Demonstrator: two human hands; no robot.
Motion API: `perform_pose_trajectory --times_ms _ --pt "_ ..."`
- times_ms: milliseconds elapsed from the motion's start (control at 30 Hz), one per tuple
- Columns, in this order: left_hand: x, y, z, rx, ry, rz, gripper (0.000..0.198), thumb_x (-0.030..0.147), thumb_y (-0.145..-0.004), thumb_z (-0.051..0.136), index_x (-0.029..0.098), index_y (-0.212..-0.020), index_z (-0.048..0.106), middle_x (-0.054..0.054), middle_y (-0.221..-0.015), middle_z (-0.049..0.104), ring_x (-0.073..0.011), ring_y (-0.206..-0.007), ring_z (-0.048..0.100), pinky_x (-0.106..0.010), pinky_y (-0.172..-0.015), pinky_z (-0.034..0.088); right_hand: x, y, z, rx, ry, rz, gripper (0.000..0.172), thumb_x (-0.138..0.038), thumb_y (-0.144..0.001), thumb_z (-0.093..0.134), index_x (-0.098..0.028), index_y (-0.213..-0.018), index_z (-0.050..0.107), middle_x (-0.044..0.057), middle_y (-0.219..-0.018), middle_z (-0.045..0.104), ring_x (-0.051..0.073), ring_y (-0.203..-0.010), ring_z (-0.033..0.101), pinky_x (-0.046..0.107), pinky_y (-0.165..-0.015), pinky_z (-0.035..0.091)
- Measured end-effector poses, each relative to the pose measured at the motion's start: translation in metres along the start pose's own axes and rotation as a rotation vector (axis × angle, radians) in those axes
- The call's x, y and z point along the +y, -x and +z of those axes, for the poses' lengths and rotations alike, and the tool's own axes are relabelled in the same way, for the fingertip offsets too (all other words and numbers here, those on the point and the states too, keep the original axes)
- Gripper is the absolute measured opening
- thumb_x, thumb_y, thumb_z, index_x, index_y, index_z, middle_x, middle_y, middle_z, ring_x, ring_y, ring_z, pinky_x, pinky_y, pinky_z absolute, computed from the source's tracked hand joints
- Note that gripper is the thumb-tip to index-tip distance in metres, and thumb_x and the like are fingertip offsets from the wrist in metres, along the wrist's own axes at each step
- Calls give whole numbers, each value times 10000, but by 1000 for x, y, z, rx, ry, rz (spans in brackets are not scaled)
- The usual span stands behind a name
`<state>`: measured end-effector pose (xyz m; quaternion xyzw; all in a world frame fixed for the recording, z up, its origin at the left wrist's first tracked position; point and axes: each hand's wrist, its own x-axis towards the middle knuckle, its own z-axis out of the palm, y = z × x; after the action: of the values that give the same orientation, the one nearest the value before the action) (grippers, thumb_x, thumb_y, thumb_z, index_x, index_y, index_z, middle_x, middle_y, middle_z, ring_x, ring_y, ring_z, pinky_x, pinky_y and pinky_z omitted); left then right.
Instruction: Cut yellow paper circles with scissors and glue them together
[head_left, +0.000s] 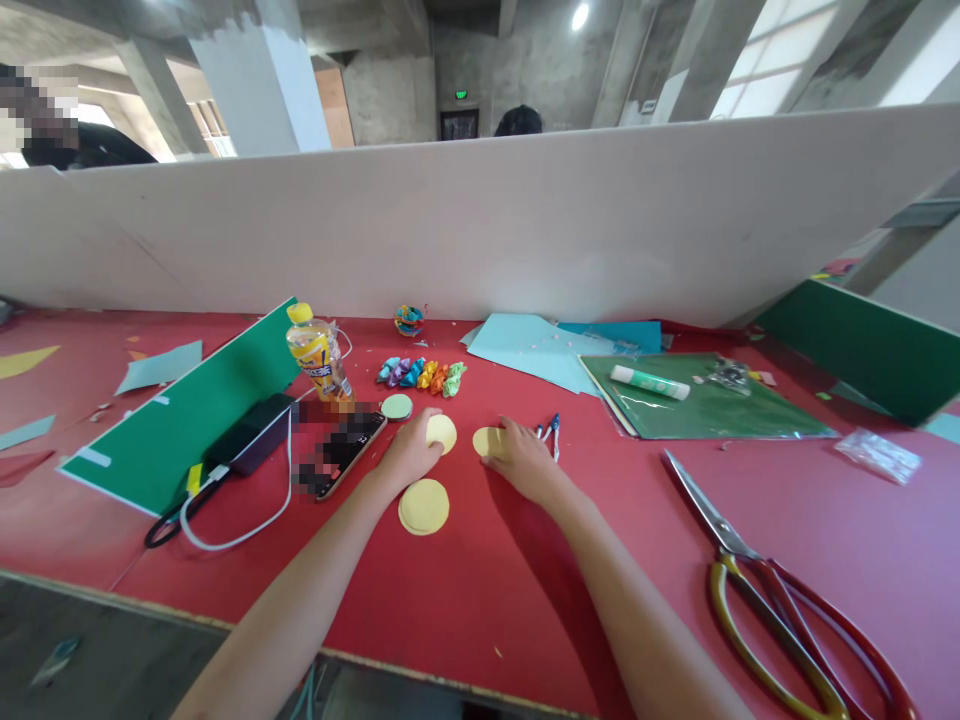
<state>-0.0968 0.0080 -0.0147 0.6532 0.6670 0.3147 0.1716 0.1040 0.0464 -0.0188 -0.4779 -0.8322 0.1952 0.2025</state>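
My left hand (pixel 409 455) has its thumb and fingers closed on the edge of a pale yellow paper circle (pixel 444 433). In my right hand (pixel 525 462) is the edge of another yellow paper circle (pixel 486 442), low over the red table. The two circles are apart, side by side. Nearer to me lies a small stack of yellow paper circles (pixel 424 507). A pale green paper circle (pixel 397 406) rests just beyond my left hand. Blue-tipped white sticks or pens (pixel 553 432) lie beside my right hand, partly hidden by it.
Large scissors (pixel 739 550) lie at the right. A glue stick (pixel 649 382) rests on a green sheet pack (pixel 720 415). Left are a phone (pixel 351 455), a black power bank (pixel 251 435) with a cable and a drink bottle (pixel 319 355). Colourful twisted paper pieces (pixel 421 376) line up ahead.
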Motion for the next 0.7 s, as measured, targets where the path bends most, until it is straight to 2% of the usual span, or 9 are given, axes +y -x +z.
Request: perform_pose_trajectory --times_ms 67,167,300,433,500,567,633,700 --pt "-3 0 3 41 -36 28 530 59 -650 558 193 -1156 470 -110 -1197 524 -266 -1127 485 -407 -946 362 1 -2 0 -67 87 -9 687 -270 -748 634 21 -1295 337 243 -1229 499 344 -1141 451 402 -945 340" --pt "-3 0 7 93 -62 78 562 65 -648 572 174 -1186 454 -117 -1299 429 -264 -1233 374 -414 -1014 296 -3 -4 2 -83 184 -8 667 -232 -745 651 -7 -1297 353 240 -1194 522 349 -1105 478 398 -907 354" --pt "1 1 5 111 -53 136 468 77 -685 554 171 -1140 500 -103 -1278 454 -239 -1228 378 -401 -1032 285 -8 -3 3 -96 195 4 370 -191 -755 636 -45 -1079 535 223 -1027 590 325 -945 564 357 -799 394" --pt "13 3 -1 93 7 178 280 112 -748 517 190 -1011 573 -72 -1185 533 -210 -1158 452 -378 -1016 315 -10 3 2 -82 151 -11 103 -164 -803 556 -104 -886 550 168 -866 626 293 -836 591 317 -681 395" --pt "21 6 -3 62 51 197 217 170 -796 499 193 -999 574 -59 -1106 583 -183 -1082 514 -341 -967 377 -12 6 2 -57 121 -40 46 -155 -837 491 -131 -864 520 136 -849 621 258 -817 589 294 -662 390" --pt "28 9 -3 -11 129 200 220 251 -818 511 197 -1025 558 -45 -1016 623 -160 -970 575 -289 -860 456 -16 8 2 -22 51 -88 62 -149 -864 428 -150 -894 481 108 -872 607 216 -809 583 268 -654 395" --pt "33 12 -2 -111 262 161 291 314 -789 565 196 -1053 538 -44 -984 637 -159 -895 603 -266 -770 490 -20 9 3 18 -87 -148 119 -118 -856 397 -164 -957 441 87 -907 594 188 -805 581 251 -647 407" --pt "35 13 -2 -189 400 112 344 315 -751 610 191 -1061 529 -52 -994 638 -172 -885 608 -275 -754 490 -24 9 6 49 -229 -209 201 -94 -827 407 -179 -1009 412 79 -946 585 186 -824 585 257 -658 423"
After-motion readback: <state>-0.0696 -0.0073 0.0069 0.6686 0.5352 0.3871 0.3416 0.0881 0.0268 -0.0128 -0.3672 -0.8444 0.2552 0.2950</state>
